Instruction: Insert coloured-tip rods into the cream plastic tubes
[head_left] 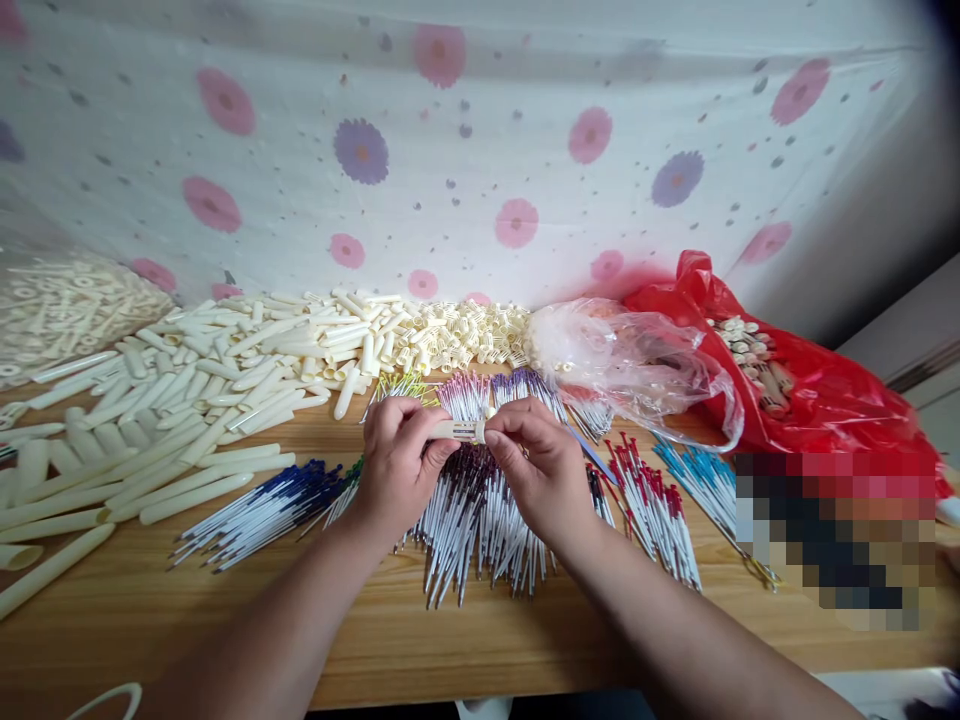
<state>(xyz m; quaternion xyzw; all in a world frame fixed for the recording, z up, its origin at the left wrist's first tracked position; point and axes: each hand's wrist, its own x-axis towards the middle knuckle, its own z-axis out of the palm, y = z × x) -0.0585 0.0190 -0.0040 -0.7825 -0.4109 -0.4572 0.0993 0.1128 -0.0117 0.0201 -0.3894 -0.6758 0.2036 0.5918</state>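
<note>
My left hand (396, 458) is closed around a cream pen barrel (454, 430), which lies level over the middle of the table and has small dark printing on its side. At the barrel's right end, my right hand (538, 468) pinches a cream end piece (481, 430) between thumb and finger. Whether the end piece is seated in the barrel cannot be made out. Below both hands spreads a bundle of white pen refills with dark purple ends (480, 520). Pink-ended refills (463, 394) and purple-ended refills (529, 388) lie just beyond my fingers.
Blue-ended refills (259, 510) lie left, red-ended (652, 500) and light-blue-ended refills (694, 485) right. Cream pen tubes (187, 390) and short cream parts (465, 335) are heaped behind. A clear bag (622, 350) and a red bag (832, 400) stand back right on the wooden table (420, 650).
</note>
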